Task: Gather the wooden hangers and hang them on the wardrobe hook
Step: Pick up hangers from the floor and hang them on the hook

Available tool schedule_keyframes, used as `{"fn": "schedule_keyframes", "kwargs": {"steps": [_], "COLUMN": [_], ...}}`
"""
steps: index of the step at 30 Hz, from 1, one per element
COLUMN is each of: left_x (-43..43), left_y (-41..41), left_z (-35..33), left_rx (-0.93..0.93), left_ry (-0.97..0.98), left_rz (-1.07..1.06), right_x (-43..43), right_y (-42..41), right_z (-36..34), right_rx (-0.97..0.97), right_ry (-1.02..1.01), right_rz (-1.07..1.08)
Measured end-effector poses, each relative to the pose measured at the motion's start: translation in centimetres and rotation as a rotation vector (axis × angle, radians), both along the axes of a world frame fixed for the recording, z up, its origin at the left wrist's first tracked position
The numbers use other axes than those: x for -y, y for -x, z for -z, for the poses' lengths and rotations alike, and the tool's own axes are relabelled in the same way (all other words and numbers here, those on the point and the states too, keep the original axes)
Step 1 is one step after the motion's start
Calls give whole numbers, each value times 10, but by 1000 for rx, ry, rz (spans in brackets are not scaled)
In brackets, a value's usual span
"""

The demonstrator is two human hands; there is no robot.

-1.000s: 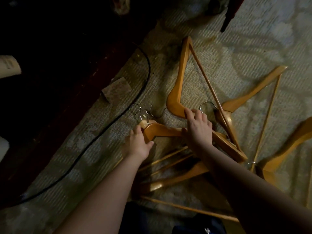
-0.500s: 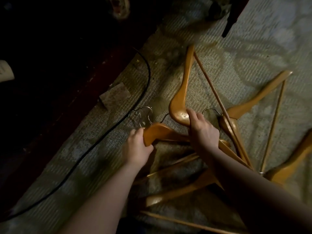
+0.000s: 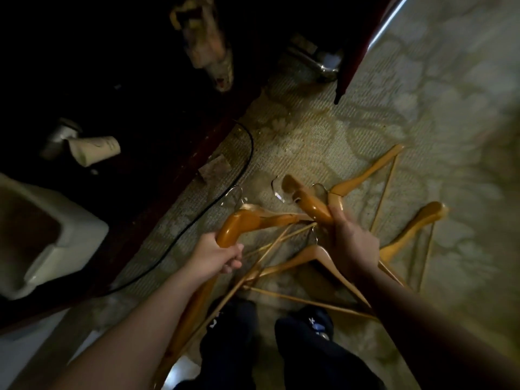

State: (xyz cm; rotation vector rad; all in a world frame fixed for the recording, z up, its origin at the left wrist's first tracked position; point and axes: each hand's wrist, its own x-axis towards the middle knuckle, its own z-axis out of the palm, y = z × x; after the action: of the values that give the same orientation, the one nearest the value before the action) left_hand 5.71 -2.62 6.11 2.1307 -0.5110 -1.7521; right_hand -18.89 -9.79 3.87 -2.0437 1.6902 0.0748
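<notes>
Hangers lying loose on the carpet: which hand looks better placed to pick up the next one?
Probably the right hand. The loose hangers lie on its side, just beyond it, while the left hand is farther away. Both are gripping other hangers, though.

Each hand grips wooden hangers, left hand point(image 3: 218, 256), right hand point(image 3: 355, 243), others apparently lying on carpet point(image 3: 422, 108).

- My left hand point(image 3: 219, 257) grips the stacked hangers point(image 3: 253, 219) by one thick amber shoulder, their wire hooks pointing away from me.
- My right hand point(image 3: 354, 243) holds a single hanger point(image 3: 308, 202) by its shoulder.
- A loose hanger point(image 3: 365, 175) and an outer hanger point(image 3: 413, 229) lie flat on the carpet point(image 3: 422, 108), to the right.
</notes>
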Motion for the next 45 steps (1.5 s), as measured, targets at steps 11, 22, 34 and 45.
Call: {"fn": "schedule_keyframes", "kwargs": {"steps": [11,22,34,45], "left_x": [-77,-178,-282,-350], "left_y": [-7,-23,21,208], "left_z": [-229,-378,-408,-409], "left_rx": [-46,-13,179,308], "left_ry": [35,40,10,-202], "left_rz": [-14,-66,-572,-1173], "right_x": [-73,-132,-132,-104], "right_y": [14,2,-32,-14], "right_z": [-234,-378,-400,-404], "right_rx": [96,44,-128,-316], "right_ry": [-213,-422,-558,-515], "right_rz": [22,-6,-553,-1109]}}
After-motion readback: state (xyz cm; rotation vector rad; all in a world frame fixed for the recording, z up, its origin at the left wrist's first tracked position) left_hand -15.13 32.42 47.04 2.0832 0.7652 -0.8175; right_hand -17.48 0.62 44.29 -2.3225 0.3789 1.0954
